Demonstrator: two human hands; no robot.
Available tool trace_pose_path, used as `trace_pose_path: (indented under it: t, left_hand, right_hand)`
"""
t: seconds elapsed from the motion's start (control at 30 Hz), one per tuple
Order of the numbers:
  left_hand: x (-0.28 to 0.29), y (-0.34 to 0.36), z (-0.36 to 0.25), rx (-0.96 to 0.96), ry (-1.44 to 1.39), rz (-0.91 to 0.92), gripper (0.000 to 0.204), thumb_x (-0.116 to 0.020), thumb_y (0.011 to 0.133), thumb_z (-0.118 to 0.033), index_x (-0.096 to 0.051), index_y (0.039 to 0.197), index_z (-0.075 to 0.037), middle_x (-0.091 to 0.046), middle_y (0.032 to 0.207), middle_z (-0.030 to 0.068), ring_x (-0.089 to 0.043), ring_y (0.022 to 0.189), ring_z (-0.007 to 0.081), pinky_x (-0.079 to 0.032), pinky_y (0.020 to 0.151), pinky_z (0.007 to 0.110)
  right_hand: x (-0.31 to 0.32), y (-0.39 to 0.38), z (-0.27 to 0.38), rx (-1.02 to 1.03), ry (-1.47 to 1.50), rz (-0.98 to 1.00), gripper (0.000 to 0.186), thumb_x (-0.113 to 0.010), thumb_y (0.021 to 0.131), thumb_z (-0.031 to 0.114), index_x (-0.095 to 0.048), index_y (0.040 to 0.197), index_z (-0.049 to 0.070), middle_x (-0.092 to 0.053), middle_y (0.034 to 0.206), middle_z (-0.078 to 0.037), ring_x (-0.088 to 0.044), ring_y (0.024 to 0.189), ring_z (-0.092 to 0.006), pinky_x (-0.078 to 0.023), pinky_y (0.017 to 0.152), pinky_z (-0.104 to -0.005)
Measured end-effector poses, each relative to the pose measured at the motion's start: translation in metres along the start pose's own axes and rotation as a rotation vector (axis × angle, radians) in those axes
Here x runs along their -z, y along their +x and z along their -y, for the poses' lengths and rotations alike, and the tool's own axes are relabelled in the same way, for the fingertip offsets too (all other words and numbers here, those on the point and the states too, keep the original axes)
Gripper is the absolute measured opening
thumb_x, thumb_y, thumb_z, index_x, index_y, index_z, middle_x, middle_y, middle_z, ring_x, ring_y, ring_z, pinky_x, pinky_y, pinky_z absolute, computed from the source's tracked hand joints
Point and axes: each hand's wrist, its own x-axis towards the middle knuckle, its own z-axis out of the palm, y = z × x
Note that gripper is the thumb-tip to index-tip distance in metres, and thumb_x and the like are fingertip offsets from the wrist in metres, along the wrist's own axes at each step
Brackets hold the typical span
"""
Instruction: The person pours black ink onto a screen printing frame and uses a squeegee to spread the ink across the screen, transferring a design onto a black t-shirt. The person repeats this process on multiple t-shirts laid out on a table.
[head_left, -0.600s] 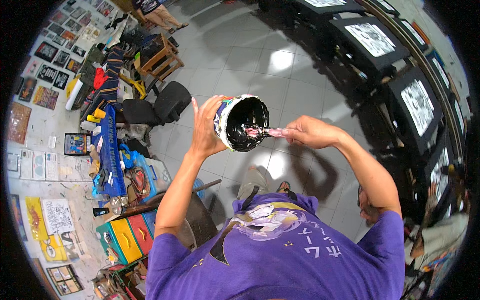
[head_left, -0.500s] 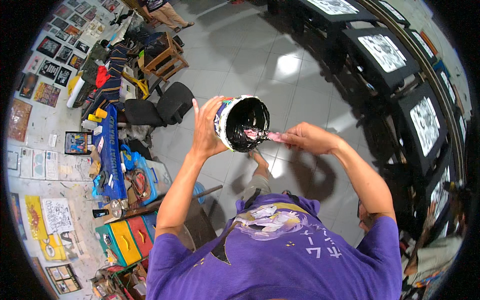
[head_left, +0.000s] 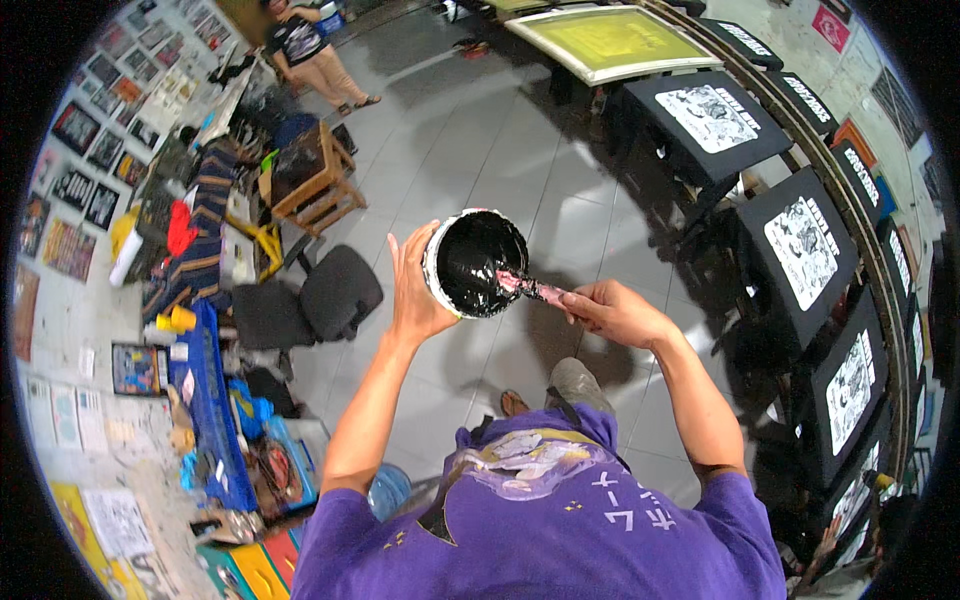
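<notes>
In front of my chest I hold a round tub (head_left: 480,222) of thick black ink (head_left: 468,268), its white rim smeared black. My left hand (head_left: 418,292) is wrapped round the tub's left side, with the fingers along the outer wall. A pink, ink-smeared stirring stick (head_left: 545,292) is pinched in my right hand (head_left: 615,312). The stick's inner end dips into the ink at the tub's right side; its tip is coated and cannot be made out.
Black shirts (head_left: 800,250) with white prints lie on boards along the right. A yellow-meshed screen frame (head_left: 620,45) is beyond them. At left are a dark chair (head_left: 340,290), a wooden stool (head_left: 320,190) and a cluttered bench. A person (head_left: 300,50) stands far off.
My view has swung ahead, bringing the screen frame and the standing person into sight. The tub faces up more and shows more ink. The stick still sits in it, and my feet have shifted.
</notes>
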Motion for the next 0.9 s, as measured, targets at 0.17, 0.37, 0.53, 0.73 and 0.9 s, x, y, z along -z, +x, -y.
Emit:
trace_pose_path:
  t: [0.17, 0.37, 0.53, 0.73, 0.9]
  left_hand:
    - [-0.06, 0.108, 0.071, -0.016, -0.015, 0.074, 0.122, -0.097, 0.055, -0.039, -0.029, 0.151, -0.007, -0.044, 0.151, 0.0152, -0.039, 0.144, 0.0355, -0.002, 0.12, 0.07]
    - [-0.135, 0.244, 0.142, -0.058, -0.056, 0.053, 0.111, -0.093, 0.058, -0.048, -0.042, 0.148, -0.009, -0.048, 0.149, 0.0132, -0.04, 0.144, 0.0341, -0.004, 0.122, 0.066]
    - [-0.187, 0.368, 0.192, -0.083, -0.07, 0.038, 0.114, -0.094, 0.057, -0.046, -0.039, 0.15, -0.01, -0.048, 0.149, 0.0121, -0.039, 0.145, 0.033, -0.001, 0.122, 0.065]
    - [-0.249, 0.496, 0.26, -0.143, -0.067, 0.092, 0.111, -0.094, 0.057, -0.042, -0.04, 0.149, -0.011, -0.045, 0.151, 0.0111, -0.038, 0.145, 0.0319, -0.004, 0.122, 0.067]
    - [-0.319, 0.623, 0.327, -0.378, -0.032, 0.051, 0.109, -0.09, 0.061, -0.055, -0.041, 0.148, -0.011, -0.044, 0.151, 0.0111, -0.038, 0.144, 0.0313, -0.007, 0.121, 0.069]
  right_hand:
    - [0.089, 0.09, 0.017, 0.071, -0.133, -0.151, 0.046, -0.055, 0.105, 0.043, -0.07, 0.093, 0.002, -0.055, 0.073, 0.003, -0.048, 0.066, -0.0074, -0.04, 0.057, -0.0266]
    - [0.209, 0.194, 0.038, 0.031, -0.148, -0.193, 0.049, -0.054, 0.106, 0.044, -0.066, 0.094, -0.002, -0.058, 0.072, -0.001, -0.05, 0.07, -0.0111, -0.045, 0.063, -0.0346]
    - [0.31, 0.265, 0.067, -0.007, -0.165, -0.163, 0.051, -0.052, 0.105, 0.048, -0.069, 0.091, 0.003, -0.053, 0.068, 0.001, -0.046, 0.064, -0.0097, -0.04, 0.057, -0.0309]
    - [0.399, 0.347, 0.089, -0.008, -0.103, -0.32, 0.048, -0.054, 0.106, 0.044, -0.068, 0.089, 0.001, -0.05, 0.065, 0.002, -0.044, 0.062, -0.0085, -0.038, 0.056, -0.0295]
    - [0.463, 0.424, 0.091, -0.015, -0.098, -0.503, 0.048, -0.053, 0.106, 0.042, -0.071, 0.091, -0.001, -0.056, 0.065, -0.004, -0.051, 0.064, -0.0126, -0.044, 0.06, -0.0332]
